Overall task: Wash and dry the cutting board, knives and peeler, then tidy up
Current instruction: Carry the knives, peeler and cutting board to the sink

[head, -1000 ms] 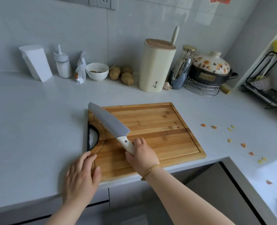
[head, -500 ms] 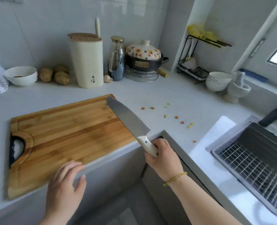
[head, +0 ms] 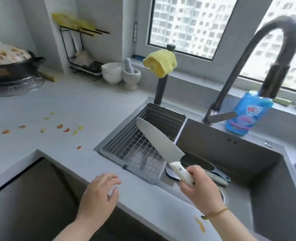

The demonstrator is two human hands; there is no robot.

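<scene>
Here, the grey counter (head: pixel 60 105) wraps around you in an L, and the dark sink (head: pixel 239 164) is sunk into it under the window (head: pixel 192 25). The black curved tap (head: pixel 258 54) arches over the basin from the back edge, with a blue bottle of dish soap (head: pixel 244 119) standing just beside its base. A wire rack (head: pixel 140 141) sits in the left part of the sink. Behind it a dark post carries a yellow cloth (head: pixel 161 64) draped over its top. Farther left on the counter stand a white bowl (head: pixel 111 72), a stone mortar (head: pixel 131 76) touching it, a black wire shelf (head: pixel 81 54) and, at the left edge, a dark pot with a flowered lid (head: pixel 10 58), blurred. Your right hand (head: pixel 201 188) is clamped around the white handle of the big knife (head: pixel 157 138), and the blade slants up and to the left over the rack, clear of the wires as far as you can tell. Your left hand (head: pixel 98 193) hangs open, fingers spread and holding nothing, above the front edge of the counter, well apart from the right. On the sink floor, just behind your right hand, lie another knife (head: pixel 196 162) with a dark blade and a light peeler (head: pixel 216 177) beside it. Small orange and yellow scraps (head: pixel 60 126) are scattered over the counter to the left, and one more lies on the near rim by your right wrist.
</scene>
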